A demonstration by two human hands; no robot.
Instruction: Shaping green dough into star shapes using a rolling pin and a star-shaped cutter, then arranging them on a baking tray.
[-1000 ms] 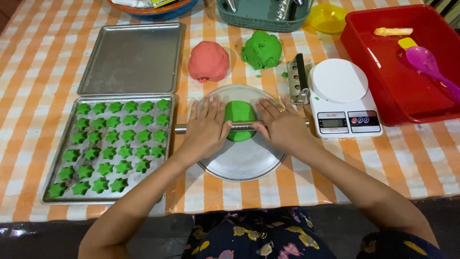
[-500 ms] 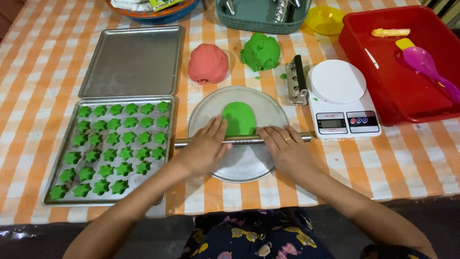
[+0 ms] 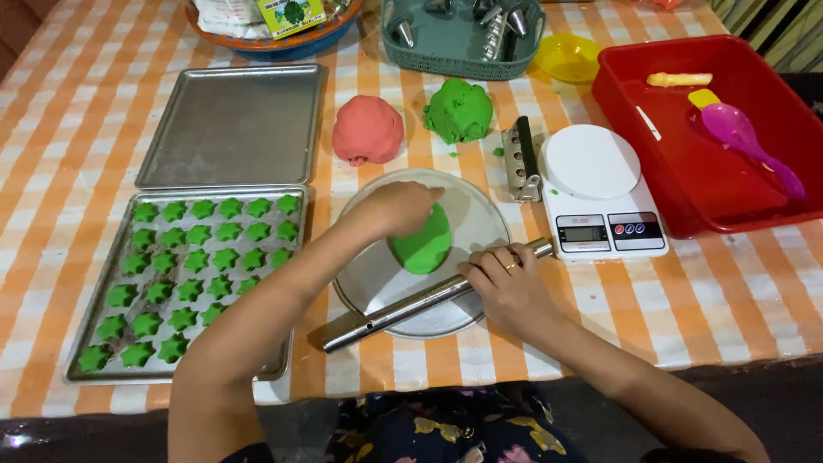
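Observation:
A flattened piece of green dough (image 3: 424,244) lies on a round clear plate (image 3: 480,210). My left hand (image 3: 401,208) rests on the dough's upper left edge, fingers bent over it. A metal rolling pin (image 3: 411,304) lies slanted across the plate's near side. My right hand (image 3: 506,287) lies over the pin's right part with a ring on one finger. To the left, a baking tray (image 3: 94,330) holds several green star-shaped pieces (image 3: 201,261).
An empty baking tray (image 3: 231,124), a pink dough ball (image 3: 367,130) and a green dough lump (image 3: 460,110) sit behind the plate. A metal tool (image 3: 519,159), a white kitchen scale (image 3: 596,193), a red tub (image 3: 729,184) with a purple spoon (image 3: 744,141), a teal basket (image 3: 463,39).
The rolling pin has come off the dough and swung to a slant at the plate's near side. My left hand left the pin and moved onto the dough; my right stayed on it.

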